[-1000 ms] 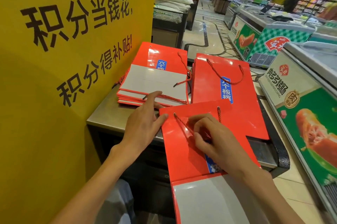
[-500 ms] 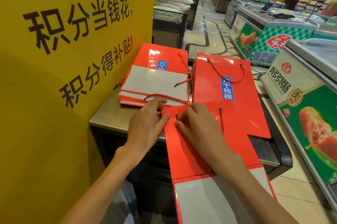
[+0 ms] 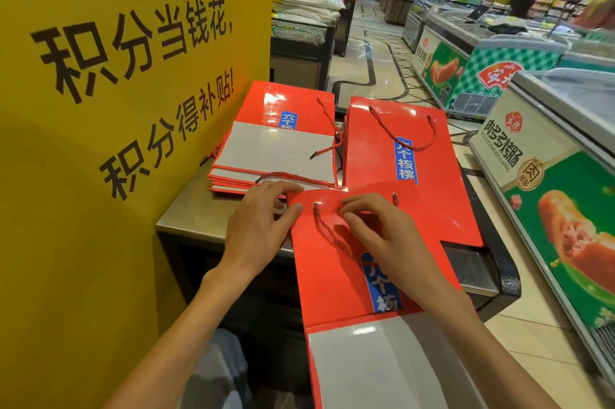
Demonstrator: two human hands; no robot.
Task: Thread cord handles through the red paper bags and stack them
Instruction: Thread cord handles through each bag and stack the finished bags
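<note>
The right hand [image 3: 379, 232] rests with curled fingers on the near red paper bag [image 3: 332, 282], its fingertips just beside the red cord handle [image 3: 329, 235] that runs from the left eyelet; whether it pinches the cord I cannot tell. The left hand [image 3: 259, 225], fingers straight, presses the bag's top left corner. The bag overhangs the steel worktop [image 3: 186, 219]. Beyond lie a stack of unthreaded bags [image 3: 276, 152] and a threaded bag [image 3: 399, 149].

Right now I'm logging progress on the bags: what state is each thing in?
Near bag: flat, cord through both holes.
Cord: loop lying on near bag.
Left hand: flat on bag's corner.
Right hand: fingers curled over the cord.
Right bag: flat, handle threaded.
Left stack: folded bags, loose cords on top.
</note>
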